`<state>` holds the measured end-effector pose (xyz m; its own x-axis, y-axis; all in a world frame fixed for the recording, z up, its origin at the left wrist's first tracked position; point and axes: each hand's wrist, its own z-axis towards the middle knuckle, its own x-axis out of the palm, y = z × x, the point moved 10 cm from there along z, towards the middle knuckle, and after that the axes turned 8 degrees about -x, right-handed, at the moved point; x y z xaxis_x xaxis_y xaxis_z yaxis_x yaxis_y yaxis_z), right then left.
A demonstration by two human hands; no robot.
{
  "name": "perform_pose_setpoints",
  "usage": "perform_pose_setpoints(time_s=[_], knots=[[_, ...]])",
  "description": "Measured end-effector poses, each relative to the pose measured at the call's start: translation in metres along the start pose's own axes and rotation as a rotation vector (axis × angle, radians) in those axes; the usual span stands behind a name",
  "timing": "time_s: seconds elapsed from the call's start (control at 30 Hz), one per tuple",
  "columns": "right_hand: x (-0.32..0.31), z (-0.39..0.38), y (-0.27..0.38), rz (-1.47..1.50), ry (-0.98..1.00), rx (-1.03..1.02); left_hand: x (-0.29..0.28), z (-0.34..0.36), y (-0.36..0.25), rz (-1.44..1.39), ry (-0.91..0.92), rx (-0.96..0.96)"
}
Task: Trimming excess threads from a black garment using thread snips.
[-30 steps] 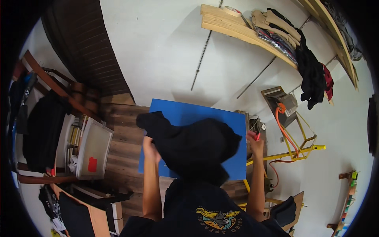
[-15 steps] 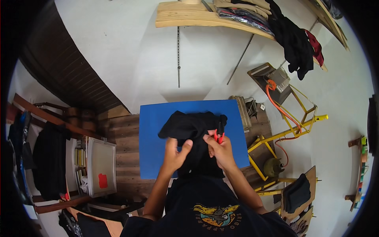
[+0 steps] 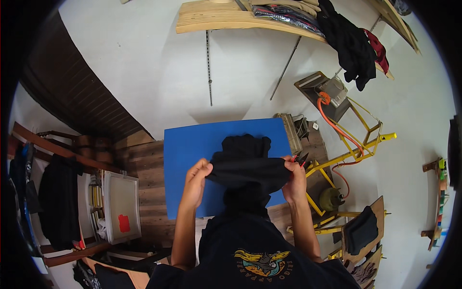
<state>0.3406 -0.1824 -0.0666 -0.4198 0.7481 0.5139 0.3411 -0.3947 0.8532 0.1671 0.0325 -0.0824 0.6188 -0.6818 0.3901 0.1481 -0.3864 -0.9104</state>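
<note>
A black garment (image 3: 245, 192) lies bunched over a blue board (image 3: 183, 139) in front of me, with a band of it lifted and stretched sideways between my hands. My left hand (image 3: 195, 183) is closed on the band's left end, thumb on top. My right hand (image 3: 294, 180) grips the right end and also holds small red-handled scissors (image 3: 301, 158), their dark part pointing up and outward past the board's right edge.
A yellow-framed rig (image 3: 361, 144) with an orange hose and a gas cylinder (image 3: 329, 199) stands right. A white-framed screen (image 3: 123, 202) and hanging black clothes (image 3: 57, 202) are left. A wooden shelf (image 3: 207, 17) with clothes is on the wall. Folded black cloth (image 3: 361, 229) sits lower right.
Over the last second my hands first came together at the garment, then moved apart, drawing a band of it out straight. The scissors have stayed in my right hand.
</note>
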Motion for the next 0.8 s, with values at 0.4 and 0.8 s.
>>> perform_pose_setpoints(time_s=[0.4, 0.8], knots=[[-0.001, 0.020, 0.005, -0.191, -0.007, -0.034, 0.016, -0.009, -0.067, -0.413, 0.185, 0.047], [0.013, 0.039, -0.007, -0.352, -0.071, -0.134, 0.046, -0.002, -0.152, 0.323, -0.216, 0.748]])
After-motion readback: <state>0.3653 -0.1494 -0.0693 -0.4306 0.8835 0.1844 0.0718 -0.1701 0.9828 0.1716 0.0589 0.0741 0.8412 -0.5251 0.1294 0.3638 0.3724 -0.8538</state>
